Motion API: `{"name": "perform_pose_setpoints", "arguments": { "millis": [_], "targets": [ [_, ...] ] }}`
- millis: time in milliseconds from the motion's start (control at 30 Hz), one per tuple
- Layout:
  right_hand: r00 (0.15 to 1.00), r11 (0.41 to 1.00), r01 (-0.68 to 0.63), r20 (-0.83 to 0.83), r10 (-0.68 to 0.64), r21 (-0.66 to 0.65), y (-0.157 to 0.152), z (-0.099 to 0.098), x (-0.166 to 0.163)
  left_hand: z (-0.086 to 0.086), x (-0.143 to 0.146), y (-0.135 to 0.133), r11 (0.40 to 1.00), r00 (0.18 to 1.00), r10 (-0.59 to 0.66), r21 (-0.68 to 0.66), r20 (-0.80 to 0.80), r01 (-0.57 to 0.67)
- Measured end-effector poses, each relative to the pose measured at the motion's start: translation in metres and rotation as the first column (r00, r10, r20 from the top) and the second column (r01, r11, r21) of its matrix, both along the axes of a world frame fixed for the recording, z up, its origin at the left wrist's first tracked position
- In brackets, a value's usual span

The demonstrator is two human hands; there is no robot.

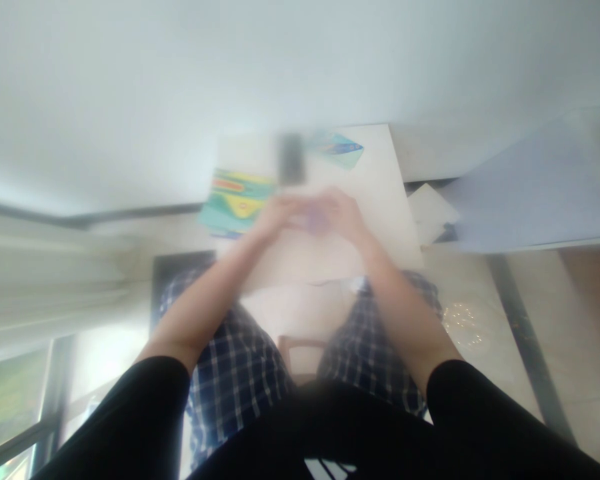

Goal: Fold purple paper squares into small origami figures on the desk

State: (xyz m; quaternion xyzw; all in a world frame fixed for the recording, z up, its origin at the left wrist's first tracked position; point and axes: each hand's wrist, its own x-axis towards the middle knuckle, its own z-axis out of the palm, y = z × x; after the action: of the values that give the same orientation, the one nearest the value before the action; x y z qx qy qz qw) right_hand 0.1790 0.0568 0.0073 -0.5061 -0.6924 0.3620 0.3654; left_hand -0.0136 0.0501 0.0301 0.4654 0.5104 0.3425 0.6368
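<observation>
Over the middle of the white table (380, 193), my two hands meet around a small light purple piece (317, 219), perhaps paper; haze blurs its shape. My right hand (343, 210) is closed on its right side. From the left, my left hand (281, 210) reaches in with its fingers bent against the piece's left edge. The exact finger grip is smeared. Just left of my left hand lies a green and yellow printed packet or booklet (241, 203). Beyond my hands is a dark, blurred rectangular object (292, 159).
A light blue printed sheet or packet (347, 150) lies near the table's far right corner. Behind the table rises a pale wall (300, 67). A large bluish-grey panel (535, 193) stands at the right. My knees in checked cloth (235, 353) flank the table's near edge.
</observation>
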Motion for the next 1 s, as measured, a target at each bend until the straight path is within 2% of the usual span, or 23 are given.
{"name": "perform_pose_setpoints", "arguments": {
  "millis": [500, 767, 1000],
  "targets": [
    [1.0, 1.0, 0.01, -0.027, -0.01, -0.001, -0.002, 0.0, -0.001, -0.003, -0.002, 0.002, 0.999, 0.999, 0.018, 0.047, -0.048, -0.016],
    [1.0, 1.0, 0.002, 0.006, -0.002, -0.016, -0.002, 0.002, -0.002, -0.014, 0.007, -0.002, 0.99, 0.99, 0.113, 0.091, -0.087, -0.105],
    [1.0, 1.0, 0.012, -0.013, -0.012, -0.012, -0.001, -0.003, -0.001, -0.007, 0.005, -0.001, 0.994, 0.995, 0.049, 0.107, -0.091, -0.039]
  ]
}}
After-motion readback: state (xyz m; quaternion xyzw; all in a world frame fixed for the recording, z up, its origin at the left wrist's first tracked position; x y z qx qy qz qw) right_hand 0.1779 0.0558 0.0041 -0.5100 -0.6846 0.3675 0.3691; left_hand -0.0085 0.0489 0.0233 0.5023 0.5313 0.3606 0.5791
